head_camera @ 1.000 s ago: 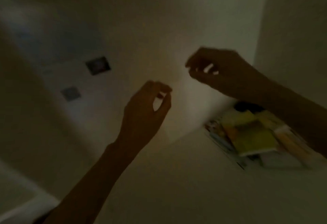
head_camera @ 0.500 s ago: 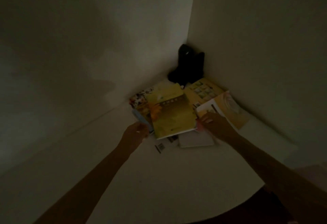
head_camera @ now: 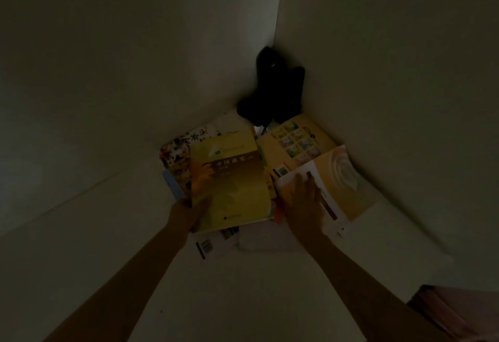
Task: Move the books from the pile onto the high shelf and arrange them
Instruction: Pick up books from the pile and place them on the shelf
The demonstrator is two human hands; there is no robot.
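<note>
Left hand (head_camera: 189, 213) fingers grip the yellow book's (head_camera: 232, 179) corner; right hand (head_camera: 303, 204) lies flat-fingered on the orange book (head_camera: 340, 179).

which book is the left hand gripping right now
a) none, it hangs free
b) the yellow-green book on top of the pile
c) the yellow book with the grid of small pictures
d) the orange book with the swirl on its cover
b: the left hand grips the near left corner of the yellow-green book on top of the pile, while the right hand rests on the orange swirl book.
</note>
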